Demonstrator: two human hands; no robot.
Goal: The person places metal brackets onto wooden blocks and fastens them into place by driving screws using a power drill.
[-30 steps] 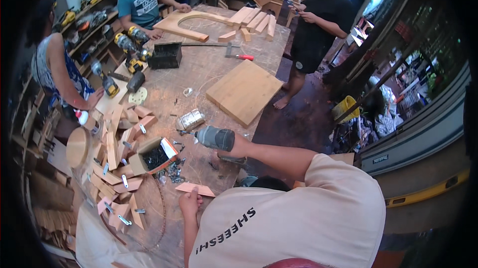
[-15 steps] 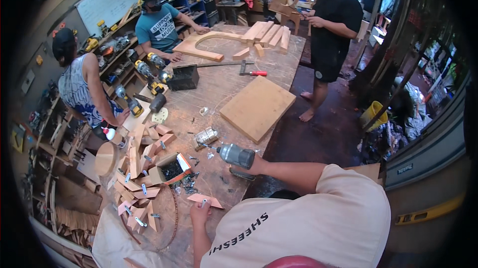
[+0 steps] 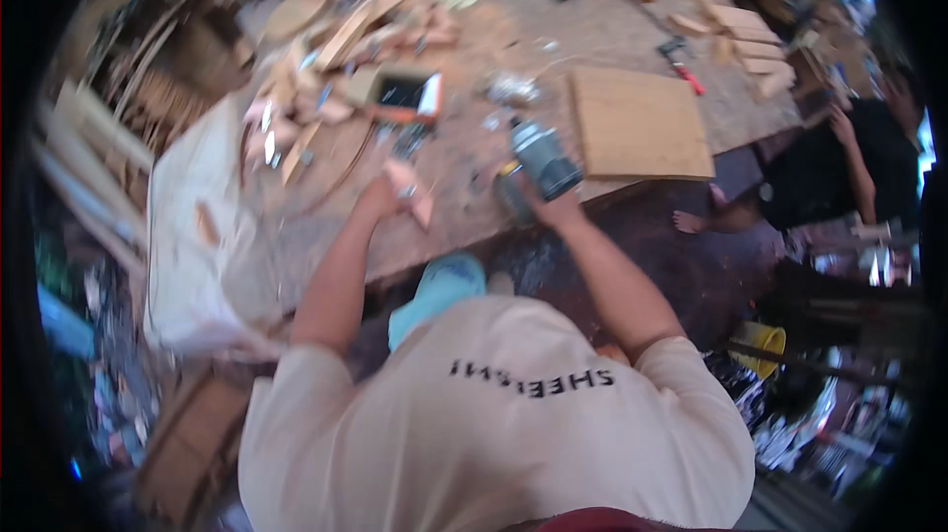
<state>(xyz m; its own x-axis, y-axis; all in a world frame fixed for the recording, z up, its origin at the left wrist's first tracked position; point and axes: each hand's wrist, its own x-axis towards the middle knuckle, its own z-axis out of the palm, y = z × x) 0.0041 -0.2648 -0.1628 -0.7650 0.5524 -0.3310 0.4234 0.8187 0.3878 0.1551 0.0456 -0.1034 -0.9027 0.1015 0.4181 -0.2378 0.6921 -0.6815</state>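
Note:
My left hand point(image 3: 379, 196) is closed on a small angled wood block point(image 3: 419, 204) at the near edge of the workbench point(image 3: 464, 211). To its right, my right hand point(image 3: 559, 208) grips a grey and black cordless drill point(image 3: 546, 159), whose nose points up the bench, away from me. The drill and the block are apart. Beyond my left hand is an open cardboard box point(image 3: 403, 95) with dark small contents, and loose dark screws point(image 3: 410, 141) lie in front of it. Motion blur hides the fine detail of my fingers.
Several angled wood blocks point(image 3: 306, 102) are heaped left of the box. A thick square wooden board point(image 3: 642, 122) lies right of the drill, with a red-handled clamp point(image 3: 681, 68) past it. A person in black point(image 3: 829, 171) stands at the right, near a yellow bucket point(image 3: 758, 346).
The view has swung round and blurred, so the bench appears turned. Both hands still hold the same things, the drill in the right and the wood block in the left.

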